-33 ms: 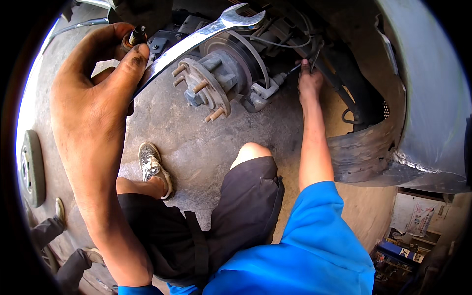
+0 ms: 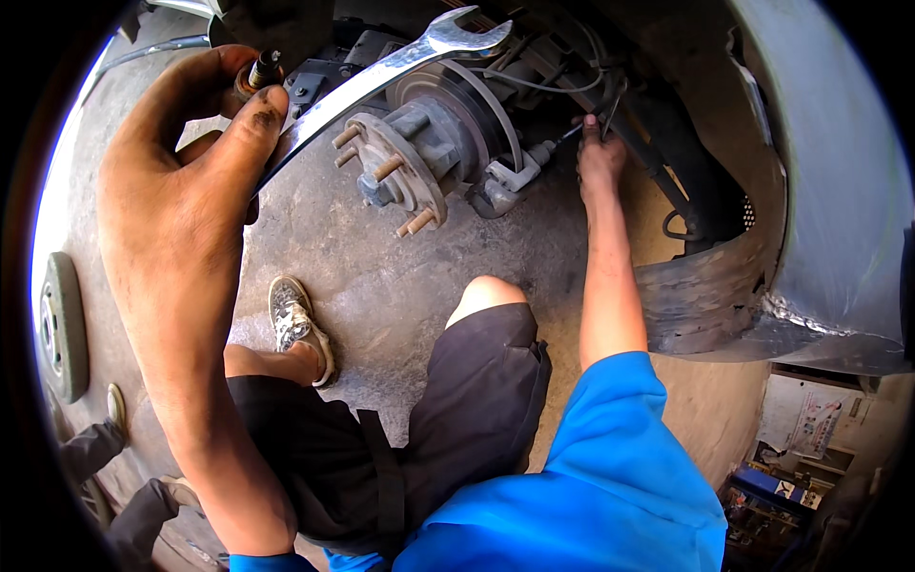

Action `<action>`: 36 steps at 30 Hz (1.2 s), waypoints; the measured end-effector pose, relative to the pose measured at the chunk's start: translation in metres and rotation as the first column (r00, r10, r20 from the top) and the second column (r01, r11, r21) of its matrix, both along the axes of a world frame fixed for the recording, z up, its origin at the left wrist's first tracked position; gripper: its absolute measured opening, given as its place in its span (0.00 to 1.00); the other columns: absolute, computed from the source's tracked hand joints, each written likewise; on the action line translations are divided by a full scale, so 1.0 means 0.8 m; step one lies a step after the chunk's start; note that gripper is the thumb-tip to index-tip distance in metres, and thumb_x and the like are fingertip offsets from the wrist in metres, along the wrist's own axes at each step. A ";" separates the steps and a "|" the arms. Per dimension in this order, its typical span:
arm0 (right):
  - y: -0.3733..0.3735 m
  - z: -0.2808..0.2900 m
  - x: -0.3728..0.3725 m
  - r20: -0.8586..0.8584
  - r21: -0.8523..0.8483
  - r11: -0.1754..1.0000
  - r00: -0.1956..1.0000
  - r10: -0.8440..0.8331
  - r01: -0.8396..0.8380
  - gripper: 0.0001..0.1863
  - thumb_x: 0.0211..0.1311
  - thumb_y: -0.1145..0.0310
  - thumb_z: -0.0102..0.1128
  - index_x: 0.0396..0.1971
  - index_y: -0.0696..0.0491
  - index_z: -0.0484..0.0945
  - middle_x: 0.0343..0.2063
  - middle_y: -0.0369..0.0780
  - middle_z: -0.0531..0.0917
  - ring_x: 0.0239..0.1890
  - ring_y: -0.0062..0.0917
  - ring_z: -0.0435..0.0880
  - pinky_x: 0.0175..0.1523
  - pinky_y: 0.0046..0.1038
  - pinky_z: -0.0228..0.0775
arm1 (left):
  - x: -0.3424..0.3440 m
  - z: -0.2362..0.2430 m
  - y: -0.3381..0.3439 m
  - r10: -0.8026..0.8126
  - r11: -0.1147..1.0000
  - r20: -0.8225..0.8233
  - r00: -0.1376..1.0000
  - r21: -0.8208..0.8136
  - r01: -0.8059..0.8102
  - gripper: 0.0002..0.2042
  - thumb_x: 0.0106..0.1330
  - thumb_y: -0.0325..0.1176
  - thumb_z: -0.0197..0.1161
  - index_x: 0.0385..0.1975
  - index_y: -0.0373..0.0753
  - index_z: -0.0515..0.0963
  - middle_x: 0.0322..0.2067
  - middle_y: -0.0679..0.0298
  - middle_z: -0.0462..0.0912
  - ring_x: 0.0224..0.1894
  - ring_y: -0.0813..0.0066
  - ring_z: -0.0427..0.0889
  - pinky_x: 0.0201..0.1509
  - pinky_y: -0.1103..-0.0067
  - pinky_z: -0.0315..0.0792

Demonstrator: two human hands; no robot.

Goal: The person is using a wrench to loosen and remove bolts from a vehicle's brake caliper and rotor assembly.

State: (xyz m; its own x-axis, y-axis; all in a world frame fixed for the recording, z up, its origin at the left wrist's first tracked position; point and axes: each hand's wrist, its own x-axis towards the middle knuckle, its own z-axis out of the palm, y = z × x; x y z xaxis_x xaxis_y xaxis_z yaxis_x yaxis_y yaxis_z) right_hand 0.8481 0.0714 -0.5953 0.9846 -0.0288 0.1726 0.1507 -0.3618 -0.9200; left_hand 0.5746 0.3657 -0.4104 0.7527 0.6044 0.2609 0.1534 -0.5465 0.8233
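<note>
Large and close at the upper left, my left hand [image 2: 186,191] holds a long chrome open-end wrench [image 2: 372,81] and, between thumb and forefinger, a small threaded metal fitting [image 2: 265,69]. The wrench's open jaw points up and right, over a grey wheel hub [image 2: 396,172] with several bronze-coloured studs and a brake disc behind it. My right hand [image 2: 599,153] is closed on a thin rod or tool [image 2: 570,134], partly hidden by its fingers, beside the steering linkage joint [image 2: 524,164] right of the hub.
A grey body panel [image 2: 834,172] and scuffed liner [image 2: 696,296] border the right. A wheel [image 2: 59,324] lies at the far left, near other people's legs [image 2: 143,515]. Below right stands a cluttered shelf [image 2: 786,477]. My knees and foot are over the concrete floor [image 2: 372,305].
</note>
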 end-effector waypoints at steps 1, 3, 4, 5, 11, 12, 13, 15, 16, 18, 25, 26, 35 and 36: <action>0.004 0.005 -0.003 -0.044 0.042 0.999 0.999 0.011 -0.010 0.11 0.68 0.62 0.54 0.33 0.53 0.79 0.10 0.25 0.63 0.09 0.10 0.56 0.14 0.18 0.43 | 0.000 -0.001 0.001 0.005 1.000 -0.009 1.000 0.012 -0.005 0.24 0.61 0.42 0.67 0.51 0.31 0.75 0.35 0.63 0.82 0.32 0.83 0.77 0.33 0.90 0.68; 0.006 0.012 -0.019 -0.132 0.178 0.983 0.989 0.060 -0.036 0.09 0.67 0.63 0.55 0.35 0.54 0.78 0.10 0.25 0.63 0.09 0.09 0.56 0.14 0.17 0.43 | -0.001 -0.002 0.004 0.016 0.999 -0.026 1.000 0.035 -0.015 0.24 0.61 0.42 0.67 0.51 0.31 0.75 0.35 0.62 0.82 0.32 0.83 0.77 0.33 0.91 0.68; 0.001 0.014 -0.026 -0.142 0.189 0.982 0.989 0.046 -0.019 0.09 0.65 0.64 0.58 0.35 0.54 0.79 0.11 0.25 0.64 0.09 0.09 0.56 0.14 0.17 0.44 | -0.001 -0.002 0.004 0.005 1.000 -0.029 1.000 0.015 -0.004 0.24 0.61 0.42 0.67 0.51 0.32 0.75 0.35 0.63 0.82 0.32 0.84 0.77 0.32 0.91 0.68; -0.004 0.015 -0.034 -0.152 0.200 0.980 0.988 0.034 -0.003 0.08 0.62 0.66 0.61 0.35 0.55 0.80 0.11 0.26 0.65 0.10 0.09 0.57 0.14 0.18 0.45 | -0.001 -0.002 0.005 -0.006 1.000 -0.032 0.999 -0.006 0.006 0.24 0.61 0.42 0.68 0.51 0.32 0.75 0.35 0.63 0.82 0.32 0.84 0.77 0.32 0.91 0.67; -0.017 0.011 -0.046 -0.263 0.274 0.962 0.960 0.094 -0.019 0.09 0.58 0.71 0.65 0.37 0.57 0.78 0.13 0.26 0.66 0.10 0.08 0.57 0.14 0.16 0.46 | -0.002 -0.002 0.007 -0.021 0.999 -0.053 0.998 -0.031 0.020 0.25 0.60 0.43 0.68 0.51 0.33 0.75 0.33 0.63 0.82 0.30 0.85 0.76 0.30 0.90 0.66; -0.018 0.010 -0.045 -0.280 0.300 0.953 0.952 0.121 -0.033 0.10 0.58 0.72 0.65 0.38 0.57 0.77 0.14 0.26 0.66 0.10 0.07 0.57 0.14 0.15 0.46 | -0.001 -0.001 0.006 -0.019 0.999 -0.061 0.998 -0.031 0.018 0.25 0.60 0.43 0.68 0.51 0.33 0.75 0.33 0.63 0.82 0.30 0.85 0.76 0.30 0.90 0.66; -0.015 0.009 -0.044 -0.288 0.308 0.951 0.950 0.123 -0.030 0.09 0.58 0.72 0.64 0.37 0.57 0.77 0.14 0.26 0.66 0.10 0.07 0.57 0.14 0.15 0.46 | -0.001 -0.002 0.005 -0.020 1.000 -0.058 0.998 -0.024 0.019 0.25 0.60 0.43 0.68 0.51 0.33 0.75 0.33 0.63 0.82 0.30 0.85 0.76 0.30 0.90 0.66; -0.010 0.009 -0.043 -0.304 0.324 0.946 0.944 0.126 -0.022 0.08 0.58 0.73 0.63 0.36 0.57 0.77 0.14 0.26 0.66 0.10 0.07 0.57 0.14 0.15 0.47 | 0.001 -0.003 0.004 -0.022 1.000 -0.053 0.998 -0.012 0.021 0.25 0.60 0.43 0.68 0.51 0.33 0.75 0.33 0.63 0.82 0.30 0.85 0.76 0.30 0.90 0.67; -0.009 0.010 -0.043 -0.306 0.340 0.940 0.941 0.142 -0.032 0.07 0.58 0.73 0.63 0.36 0.56 0.77 0.14 0.26 0.66 0.11 0.08 0.57 0.14 0.15 0.47 | 0.001 -0.004 0.004 -0.022 1.000 -0.037 0.999 0.001 0.022 0.25 0.60 0.44 0.68 0.52 0.33 0.75 0.33 0.62 0.82 0.30 0.84 0.77 0.31 0.90 0.67; -0.007 0.011 -0.041 -0.309 0.372 0.927 0.935 0.175 -0.050 0.07 0.59 0.73 0.63 0.35 0.56 0.77 0.14 0.25 0.65 0.11 0.08 0.57 0.14 0.15 0.48 | 0.001 -0.006 0.006 -0.024 0.999 -0.005 1.000 0.026 0.024 0.25 0.60 0.44 0.68 0.52 0.33 0.75 0.34 0.61 0.82 0.31 0.83 0.78 0.32 0.90 0.69; -0.012 0.000 -0.034 -0.251 0.332 0.941 0.955 0.157 -0.067 0.07 0.58 0.72 0.64 0.34 0.56 0.77 0.14 0.26 0.66 0.11 0.08 0.59 0.15 0.15 0.48 | 0.003 -0.005 0.007 -0.039 0.999 -0.076 0.996 0.032 0.042 0.26 0.60 0.45 0.68 0.52 0.33 0.75 0.36 0.58 0.82 0.34 0.79 0.80 0.35 0.88 0.71; -0.010 -0.001 -0.034 -0.243 0.308 0.950 0.962 0.122 -0.043 0.07 0.57 0.71 0.64 0.33 0.56 0.77 0.14 0.26 0.66 0.11 0.08 0.59 0.15 0.15 0.48 | 0.003 -0.005 0.007 -0.034 0.998 -0.075 0.997 0.042 0.037 0.26 0.60 0.45 0.68 0.52 0.33 0.75 0.36 0.59 0.82 0.34 0.79 0.79 0.35 0.88 0.71; -0.046 -0.042 -0.071 -0.075 -0.062 0.996 0.995 -0.069 0.064 0.19 0.62 0.51 0.61 0.28 0.53 0.77 0.13 0.27 0.66 0.13 0.10 0.60 0.19 0.18 0.50 | 0.007 -0.001 -0.003 0.005 1.000 -0.071 0.997 0.018 -0.004 0.21 0.61 0.39 0.66 0.50 0.32 0.76 0.29 0.65 0.81 0.25 0.87 0.73 0.25 0.89 0.63; -0.045 -0.044 -0.077 -0.037 -0.085 0.995 0.997 -0.061 0.058 0.20 0.62 0.49 0.60 0.26 0.54 0.76 0.13 0.27 0.66 0.14 0.11 0.60 0.20 0.19 0.51 | 0.004 0.006 -0.004 0.010 1.000 -0.085 0.996 0.010 -0.009 0.19 0.61 0.36 0.66 0.48 0.32 0.77 0.30 0.66 0.81 0.26 0.87 0.75 0.26 0.89 0.64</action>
